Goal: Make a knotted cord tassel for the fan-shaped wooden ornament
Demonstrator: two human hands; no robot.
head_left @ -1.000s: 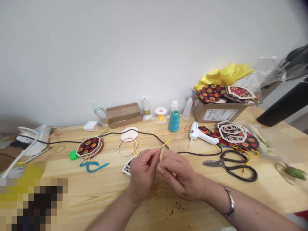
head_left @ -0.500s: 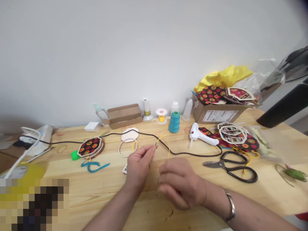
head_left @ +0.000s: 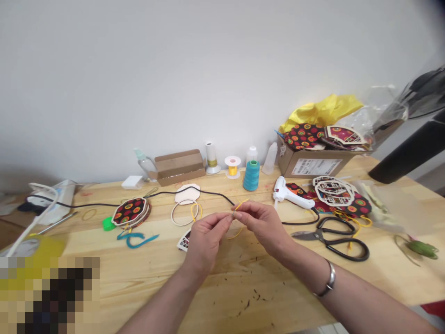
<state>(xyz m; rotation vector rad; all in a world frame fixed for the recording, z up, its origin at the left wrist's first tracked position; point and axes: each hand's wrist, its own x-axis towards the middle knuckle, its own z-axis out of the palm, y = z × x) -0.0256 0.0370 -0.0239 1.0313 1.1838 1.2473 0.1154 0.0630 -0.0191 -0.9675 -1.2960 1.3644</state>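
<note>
My left hand (head_left: 206, 237) and my right hand (head_left: 261, 223) meet fingertip to fingertip above the wooden table (head_left: 222, 297). Both pinch a thin yellow cord (head_left: 239, 206), whose short end sticks up to the right and whose loop hangs below the fingers. A small dark bit sits on the cord where the fingertips meet; I cannot make out what it is. A white lattice piece (head_left: 183, 242) lies on the table partly hidden behind my left hand.
A black cable (head_left: 208, 192) crosses the table behind my hands. Black scissors (head_left: 335, 236) and a white glue gun (head_left: 290, 196) lie to the right. Thread spools (head_left: 251, 175), a wooden ring (head_left: 184, 212), patterned fabric pieces (head_left: 130, 211) and a cardboard box (head_left: 314, 162) stand further back.
My right hand, which had dropped low and away, has come back up to my left hand's fingertips and pinches the yellow cord again. The cord's loop is smaller.
</note>
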